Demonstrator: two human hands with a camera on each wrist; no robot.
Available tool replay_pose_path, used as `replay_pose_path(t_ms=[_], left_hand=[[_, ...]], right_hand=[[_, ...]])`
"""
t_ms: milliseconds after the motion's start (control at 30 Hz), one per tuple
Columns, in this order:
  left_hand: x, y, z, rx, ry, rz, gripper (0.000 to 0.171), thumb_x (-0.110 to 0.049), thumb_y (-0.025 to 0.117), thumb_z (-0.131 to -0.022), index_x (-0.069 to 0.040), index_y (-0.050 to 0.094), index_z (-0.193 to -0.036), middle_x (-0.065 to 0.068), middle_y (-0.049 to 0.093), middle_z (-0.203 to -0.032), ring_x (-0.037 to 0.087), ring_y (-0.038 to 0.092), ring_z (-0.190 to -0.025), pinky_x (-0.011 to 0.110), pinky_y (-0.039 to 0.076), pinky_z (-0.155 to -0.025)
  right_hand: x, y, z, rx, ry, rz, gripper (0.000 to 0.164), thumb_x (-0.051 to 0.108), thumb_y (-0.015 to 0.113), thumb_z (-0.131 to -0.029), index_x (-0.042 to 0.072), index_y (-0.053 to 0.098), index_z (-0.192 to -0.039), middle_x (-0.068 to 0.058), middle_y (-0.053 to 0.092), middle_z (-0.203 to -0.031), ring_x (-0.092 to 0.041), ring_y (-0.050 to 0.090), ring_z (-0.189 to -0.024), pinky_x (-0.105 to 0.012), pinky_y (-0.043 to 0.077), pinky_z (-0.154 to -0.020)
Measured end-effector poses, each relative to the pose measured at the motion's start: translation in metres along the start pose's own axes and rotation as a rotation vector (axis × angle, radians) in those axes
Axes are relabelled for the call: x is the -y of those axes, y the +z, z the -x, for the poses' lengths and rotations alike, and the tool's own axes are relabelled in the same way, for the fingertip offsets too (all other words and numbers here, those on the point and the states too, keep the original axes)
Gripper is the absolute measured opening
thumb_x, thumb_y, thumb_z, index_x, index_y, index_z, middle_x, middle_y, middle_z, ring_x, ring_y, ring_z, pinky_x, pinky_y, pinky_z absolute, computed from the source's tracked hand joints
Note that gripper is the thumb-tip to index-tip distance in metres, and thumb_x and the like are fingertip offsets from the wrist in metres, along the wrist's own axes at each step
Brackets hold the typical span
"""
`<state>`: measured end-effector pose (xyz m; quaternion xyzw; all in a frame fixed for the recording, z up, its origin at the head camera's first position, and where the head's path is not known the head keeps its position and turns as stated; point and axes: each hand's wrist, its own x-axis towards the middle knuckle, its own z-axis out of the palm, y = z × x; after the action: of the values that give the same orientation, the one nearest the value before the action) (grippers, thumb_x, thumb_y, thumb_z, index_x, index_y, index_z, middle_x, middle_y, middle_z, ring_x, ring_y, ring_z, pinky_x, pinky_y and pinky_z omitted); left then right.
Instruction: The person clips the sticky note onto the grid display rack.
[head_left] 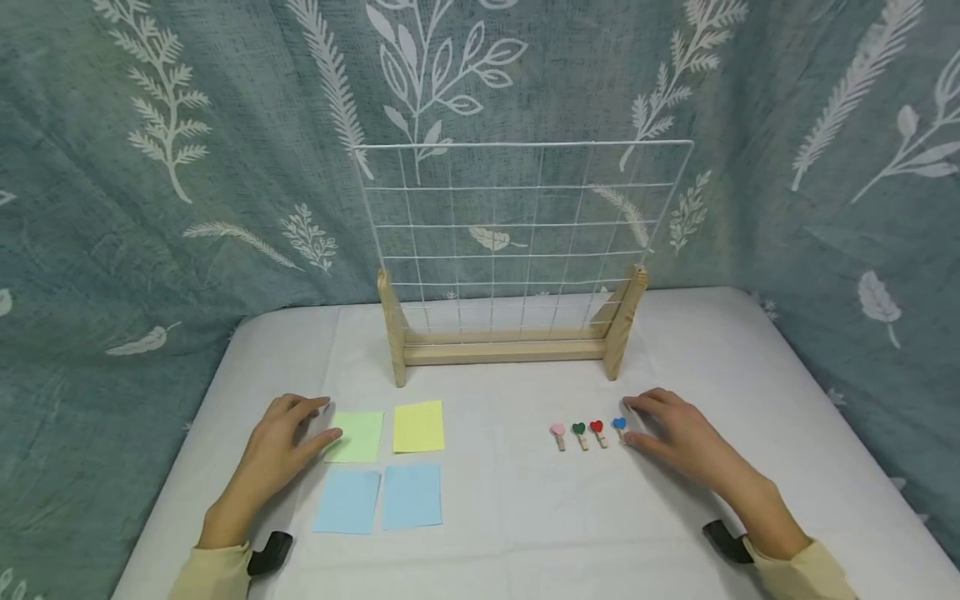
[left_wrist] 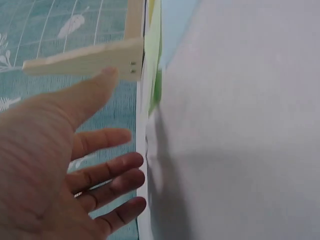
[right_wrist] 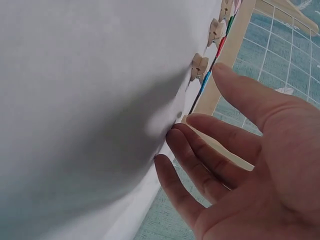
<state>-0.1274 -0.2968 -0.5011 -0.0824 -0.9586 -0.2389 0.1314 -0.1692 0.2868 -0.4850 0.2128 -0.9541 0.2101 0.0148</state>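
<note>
My left hand [head_left: 281, 446] is beside a light green sticky note [head_left: 358, 437], its thumb tip over the note's left edge and its fingers relaxed. To the right of that note is a yellow one [head_left: 417, 427], and two blue notes, a left one [head_left: 347, 502] and a right one [head_left: 412, 497], lie below. Small wooden clothespins with hearts form a row: pink [head_left: 558, 431], dark green [head_left: 579, 430], red [head_left: 597, 427] and blue [head_left: 619, 425]. My right hand [head_left: 682, 442] is at the blue-heart end, thumb close to that clothespin, fingers loosely bent and holding nothing.
A white wire grid [head_left: 510, 225] stands upright in a wooden base [head_left: 502, 352] at the back of the white-covered table [head_left: 502, 550]. Patterned green-blue cloth [head_left: 247, 150] hangs behind and at both sides. Black wrist mounts [head_left: 271, 553] sit at both sleeves.
</note>
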Motion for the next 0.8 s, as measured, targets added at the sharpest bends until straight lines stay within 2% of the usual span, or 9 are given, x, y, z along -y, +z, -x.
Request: replay_pose_path(t_ms=[133,333,567,800], left_hand=[[-0.003,0.005,-0.003,0.021,-0.056,0.000,0.057,-0.034,0.087,-0.088,-0.003,0.070,-0.132,0.009,0.062,-0.104,0.019,0.051,-0.087,0.034,0.045,-0.071],[-0.007,0.009,-0.005,0.056,-0.112,0.003,0.060,-0.037,0.087,-0.088,0.000,0.069,-0.132,0.009,0.060,-0.104,0.018,0.049,-0.087,0.032,0.043,-0.069],[-0.007,0.013,-0.004,0.049,-0.104,-0.003,0.062,-0.037,0.091,-0.083,0.000,0.070,-0.129,0.007,0.057,-0.100,0.017,0.047,-0.085,0.029,0.041,-0.067],[-0.008,0.014,-0.005,0.038,-0.102,0.016,0.058,-0.033,0.094,-0.079,-0.006,0.073,-0.125,0.005,0.057,-0.101,0.017,0.047,-0.085,0.029,0.040,-0.068]], right_hand=[[0.001,0.004,0.001,-0.030,-0.006,-0.017,0.045,0.021,0.085,-0.090,0.002,0.072,-0.128,-0.014,0.069,-0.123,-0.037,0.066,-0.116,-0.058,0.054,-0.097],[0.001,0.005,0.001,-0.072,-0.028,-0.009,0.039,0.020,0.087,-0.088,0.003,0.075,-0.121,-0.012,0.070,-0.118,-0.034,0.068,-0.112,-0.056,0.055,-0.094],[0.000,0.011,0.001,-0.089,-0.023,-0.009,0.033,0.017,0.087,-0.087,0.006,0.077,-0.117,-0.008,0.071,-0.114,-0.026,0.069,-0.103,-0.050,0.057,-0.088],[-0.001,0.011,0.000,-0.080,0.009,-0.030,0.026,0.017,0.087,-0.088,0.011,0.078,-0.111,-0.002,0.071,-0.108,-0.021,0.068,-0.100,-0.047,0.058,-0.087]])
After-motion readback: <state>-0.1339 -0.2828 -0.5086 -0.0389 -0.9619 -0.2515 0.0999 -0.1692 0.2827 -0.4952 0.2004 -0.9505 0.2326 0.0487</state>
